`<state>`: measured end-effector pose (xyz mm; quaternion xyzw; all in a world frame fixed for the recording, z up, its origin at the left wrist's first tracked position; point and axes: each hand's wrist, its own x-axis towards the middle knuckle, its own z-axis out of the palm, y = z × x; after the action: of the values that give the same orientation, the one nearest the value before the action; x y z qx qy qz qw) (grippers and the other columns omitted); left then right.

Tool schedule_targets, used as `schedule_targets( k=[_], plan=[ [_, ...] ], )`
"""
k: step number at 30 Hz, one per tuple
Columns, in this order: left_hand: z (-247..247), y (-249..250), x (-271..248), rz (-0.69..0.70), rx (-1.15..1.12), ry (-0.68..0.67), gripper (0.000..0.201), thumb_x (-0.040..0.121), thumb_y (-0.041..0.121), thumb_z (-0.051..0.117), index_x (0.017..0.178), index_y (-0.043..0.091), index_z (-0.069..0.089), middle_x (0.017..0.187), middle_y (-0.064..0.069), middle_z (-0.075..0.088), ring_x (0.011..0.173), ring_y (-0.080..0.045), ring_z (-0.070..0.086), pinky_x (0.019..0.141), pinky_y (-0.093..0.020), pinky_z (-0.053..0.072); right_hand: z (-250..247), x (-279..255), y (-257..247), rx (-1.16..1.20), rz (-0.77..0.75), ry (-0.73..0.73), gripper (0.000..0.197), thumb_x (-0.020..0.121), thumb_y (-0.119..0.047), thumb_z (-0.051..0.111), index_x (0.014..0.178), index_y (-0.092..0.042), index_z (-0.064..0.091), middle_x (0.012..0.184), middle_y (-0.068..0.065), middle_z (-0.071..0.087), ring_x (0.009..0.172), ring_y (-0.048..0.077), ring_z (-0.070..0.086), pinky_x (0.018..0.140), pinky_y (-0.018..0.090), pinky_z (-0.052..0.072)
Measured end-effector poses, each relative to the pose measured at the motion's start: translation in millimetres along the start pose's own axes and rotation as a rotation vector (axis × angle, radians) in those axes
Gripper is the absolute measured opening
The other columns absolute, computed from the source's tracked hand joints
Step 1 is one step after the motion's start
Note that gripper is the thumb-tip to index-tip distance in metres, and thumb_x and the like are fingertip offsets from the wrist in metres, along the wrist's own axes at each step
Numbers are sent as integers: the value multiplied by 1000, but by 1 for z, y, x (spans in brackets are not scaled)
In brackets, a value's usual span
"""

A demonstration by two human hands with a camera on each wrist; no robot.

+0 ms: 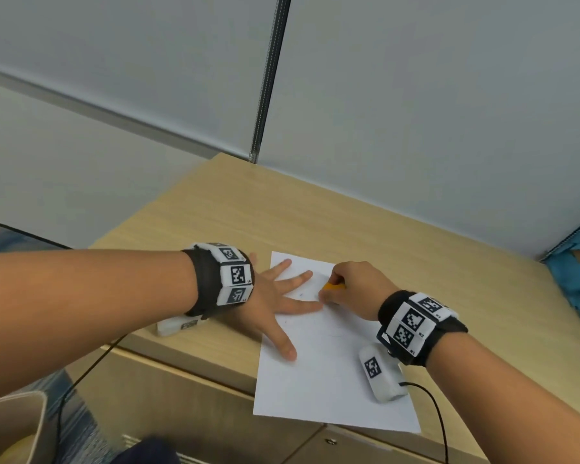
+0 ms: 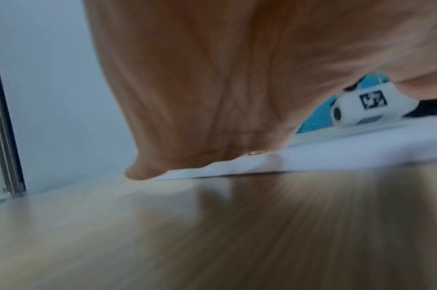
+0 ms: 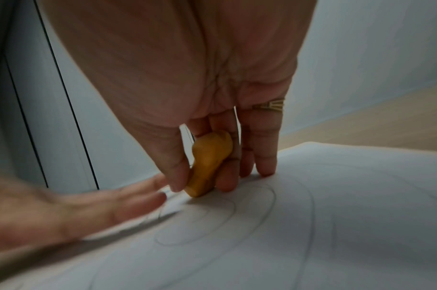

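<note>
Right hand (image 3: 187, 94) curled round eraser (image 3: 209, 162), pressed on paper (image 3: 324, 245); paper pinned by flat left hand (image 1: 275, 303). Circles (image 3: 200, 225) mostly unerased: likely early.

A black fabric left band (image 1: 208, 279) wraps my left wrist, ringed with white blocks (image 1: 236, 274) that each carry a black-and-white square code. A matching right band (image 1: 449, 333) circles my other wrist, set with the same coded right blocks (image 1: 412, 321). Under each wrist sits a rounded white camera case printed with one more code: the left pod (image 1: 178, 325) and the right pod (image 1: 380, 373). A thin black right cable (image 1: 442, 425) trails from the right pod, and a left cable (image 1: 77, 380) from the other. A finger of my right hand (image 3: 187, 78) wears a ridged gold ring (image 3: 269, 105).
</note>
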<state>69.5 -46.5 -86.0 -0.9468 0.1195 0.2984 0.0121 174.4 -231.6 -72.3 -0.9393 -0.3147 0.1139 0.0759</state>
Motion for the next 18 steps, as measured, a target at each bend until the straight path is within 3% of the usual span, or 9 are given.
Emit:
schedule_targets(
  k=[2,6,8,10,12,15,18],
  plan=[
    [-9,1,-5,16,-68,14,102,74,90,43,144,59,-25,155,15,-40,145,-21,-33,108,-72,-13,0,-1,1,-5,-2,1,28,88,-46,71,88,-19,64,91,0,68,81,19,60,69,32,46],
    [-23,-14,-2,-147,-139,115,108,84,81,42,157,27,-16,164,8,-23,151,-19,-18,117,-54,-7,0,-3,0,6,-2,1,26,89,-45,70,86,-20,62,90,-2,66,81,18,57,68,31,44],
    [-16,-19,3,-169,-58,87,116,76,90,39,157,29,-18,164,6,-25,150,-21,-21,115,-60,-10,1,-4,0,6,-3,1,26,89,-44,70,87,-19,63,90,-2,66,82,18,57,71,33,45],
    [-4,-17,5,-120,21,25,118,62,101,34,150,46,-25,160,7,-33,148,-24,-28,110,-70,-13,2,-5,1,20,-6,2,26,90,-43,69,90,-18,65,89,-2,65,83,19,58,71,33,45],
    [4,-9,-1,-16,36,-39,107,62,101,34,141,61,-26,156,10,-39,145,-25,-33,107,-73,-14,3,-5,3,24,-12,4,27,90,-44,69,92,-18,66,91,-2,66,84,19,59,70,32,44],
    [-7,-7,-10,5,-57,-15,105,77,87,45,149,51,-23,158,12,-36,148,-21,-27,113,-68,-10,4,-3,3,13,-12,10,26,90,-45,69,90,-20,64,90,-3,65,83,18,58,69,31,41],
    [-15,-20,4,-68,-53,71,125,70,86,57,154,36,-22,160,12,-31,150,-20,-24,116,-65,-7,5,-2,2,18,-13,3,25,89,-45,70,86,-22,62,86,-6,63,81,16,56,70,31,43]
  ],
)
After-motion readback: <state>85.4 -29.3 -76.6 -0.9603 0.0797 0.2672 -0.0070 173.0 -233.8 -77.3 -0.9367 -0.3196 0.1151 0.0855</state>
